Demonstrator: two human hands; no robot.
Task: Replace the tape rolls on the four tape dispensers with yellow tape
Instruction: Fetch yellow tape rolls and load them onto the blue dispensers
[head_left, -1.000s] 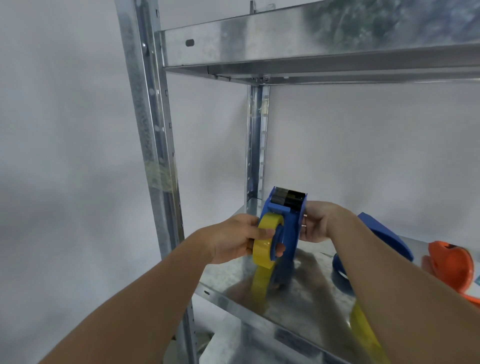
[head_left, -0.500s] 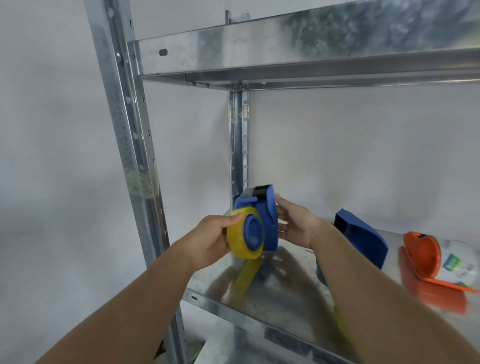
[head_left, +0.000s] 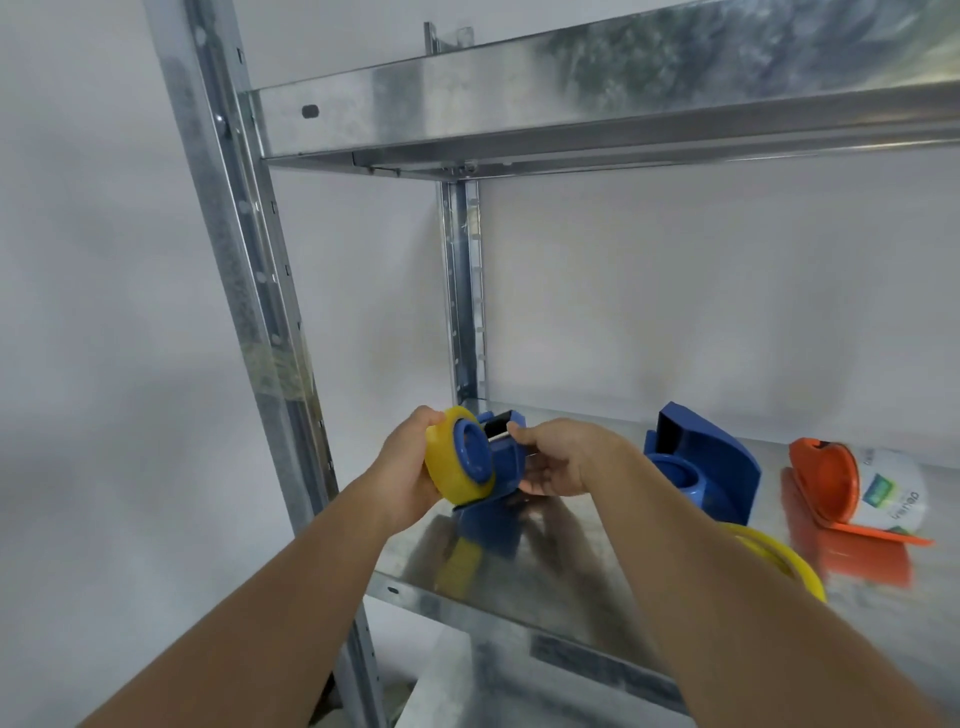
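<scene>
I hold a blue tape dispenser (head_left: 501, 462) between both hands, just above the metal shelf (head_left: 566, 566) of a galvanised steel rack. My left hand (head_left: 410, 462) curls around the outer edge of a yellow tape roll (head_left: 449, 470) that sits on the dispenser's blue hub, fingers wrapped over its rim. My right hand (head_left: 563, 457) grips the opposite side of the dispenser, thumb near the cutter end at the top and fingers curled beneath the body. To the right of my right fingers, a second blue dispenser (head_left: 701, 467) stands on the shelf, apart from my hand. Further right lies an orange dispenser (head_left: 826, 483) holding a white-labelled roll. Nearer to me than these two, a loose yellow roll (head_left: 779, 561) lies on the shelf, partly hidden by my right forearm.
</scene>
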